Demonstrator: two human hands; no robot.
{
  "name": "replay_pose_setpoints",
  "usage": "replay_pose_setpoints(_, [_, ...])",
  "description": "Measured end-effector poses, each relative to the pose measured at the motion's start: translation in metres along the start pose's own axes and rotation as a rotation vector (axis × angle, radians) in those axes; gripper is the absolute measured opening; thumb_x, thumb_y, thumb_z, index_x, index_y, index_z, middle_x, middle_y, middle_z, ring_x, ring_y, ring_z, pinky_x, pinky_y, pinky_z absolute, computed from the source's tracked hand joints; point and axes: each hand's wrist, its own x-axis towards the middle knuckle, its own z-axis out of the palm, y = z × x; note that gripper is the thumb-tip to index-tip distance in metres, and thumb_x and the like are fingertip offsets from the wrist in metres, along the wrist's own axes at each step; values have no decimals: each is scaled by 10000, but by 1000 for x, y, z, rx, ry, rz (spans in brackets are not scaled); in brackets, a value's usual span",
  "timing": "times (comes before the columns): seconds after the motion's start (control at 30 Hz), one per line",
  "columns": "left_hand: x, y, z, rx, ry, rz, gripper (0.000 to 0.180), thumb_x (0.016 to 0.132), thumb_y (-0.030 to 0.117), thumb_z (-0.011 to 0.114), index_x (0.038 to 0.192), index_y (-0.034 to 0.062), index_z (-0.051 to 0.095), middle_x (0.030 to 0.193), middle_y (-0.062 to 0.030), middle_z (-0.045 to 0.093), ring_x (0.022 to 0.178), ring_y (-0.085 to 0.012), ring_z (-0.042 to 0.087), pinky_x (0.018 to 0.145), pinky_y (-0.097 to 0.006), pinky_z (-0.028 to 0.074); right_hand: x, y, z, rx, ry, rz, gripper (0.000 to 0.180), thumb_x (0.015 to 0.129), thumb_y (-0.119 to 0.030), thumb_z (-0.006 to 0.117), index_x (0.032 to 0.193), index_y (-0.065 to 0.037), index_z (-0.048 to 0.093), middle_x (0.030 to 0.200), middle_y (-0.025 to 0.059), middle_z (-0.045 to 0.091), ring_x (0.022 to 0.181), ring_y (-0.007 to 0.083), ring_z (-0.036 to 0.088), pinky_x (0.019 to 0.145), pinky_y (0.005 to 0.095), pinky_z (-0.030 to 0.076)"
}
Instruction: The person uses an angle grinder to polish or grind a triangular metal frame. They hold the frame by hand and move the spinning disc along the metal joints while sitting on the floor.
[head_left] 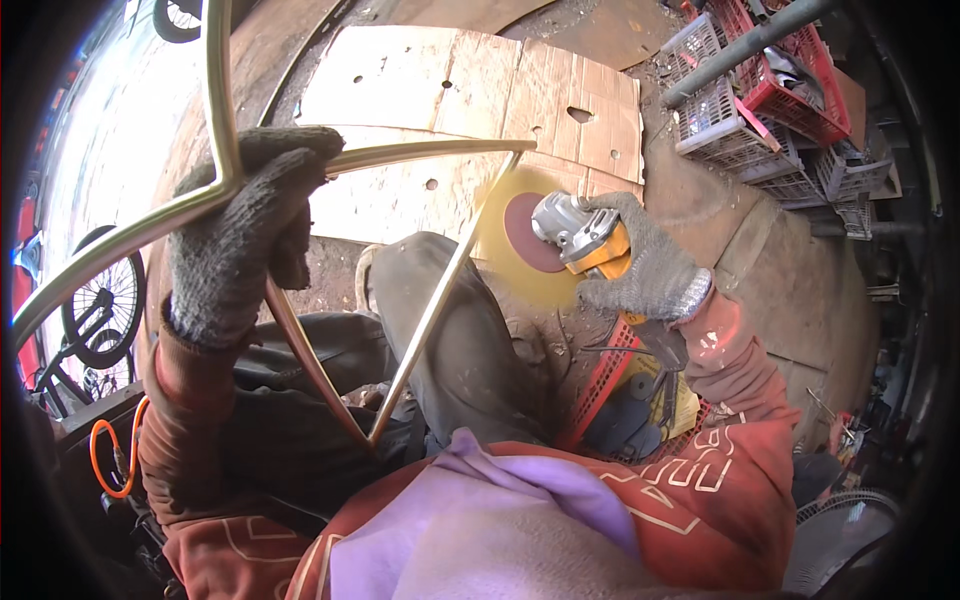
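A frame of bent, brass-coloured metal tube (pixel 440 290) slants across my lap, its lower corner by my thigh. My left hand (pixel 235 235), in a dark grey work glove, is closed round the frame near a joint where the tubes meet. In a lighter grey glove, my right hand (pixel 655 265) grips an angle grinder (pixel 575 225) with a silver head and yellow body. Its round disc (pixel 530 232), maroon at the centre and yellow outside, is blurred as if spinning. The disc's edge lies right at the slanting tube; whether they touch I cannot tell.
Flattened cardboard (pixel 400 85) covers the ground ahead. At the far right, plastic crates (pixel 708 120) are stacked under a grey pipe (pixel 750 52). A red basket (pixel 598 390) with dark discs stands beside my legs. To the left are a bicycle wheel (pixel 78 310) and an orange hose (pixel 97 455).
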Motion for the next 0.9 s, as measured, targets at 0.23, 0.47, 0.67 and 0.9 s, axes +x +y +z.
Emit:
replay_pose_setpoints(0.23, [8,-14,-12,8,4,15,360,996,275,638,1181,-27,702,569,-15,538,424,-97,494,425,-240,379,-16,-11,23,68,-71,-2,871,722,-250,895,1426,-54,419,1291,176,610,1191,299,635,1017,406,517])
replay_pose_setpoints(0.47, [25,-38,-27,-68,-35,-35,390,1025,272,587,1256,-38,639,563,27,423,416,-96,386,435,-265,347,-17,0,27,142,-70,20,900,710,-246,913,1445,-67,425,1300,171,604,1212,295,620,1035,411,506])
replay_pose_setpoints(0.67, [40,-63,-38,-179,-4,-179,358,1028,284,596,1266,20,636,618,55,405,454,-77,356,473,-261,337,-2,18,18,163,47,-26,860,701,-174,922,1397,-80,426,1274,140,596,1193,258,610,1018,408,512])
replay_pose_setpoints(0.9, [46,-64,-31,-195,-23,-195,344,1021,282,609,1260,38,640,624,64,404,456,-77,340,476,-263,312,-1,29,14,154,109,44,871,705,-177,928,1390,-51,405,1245,134,597,1164,228,603,996,399,513])
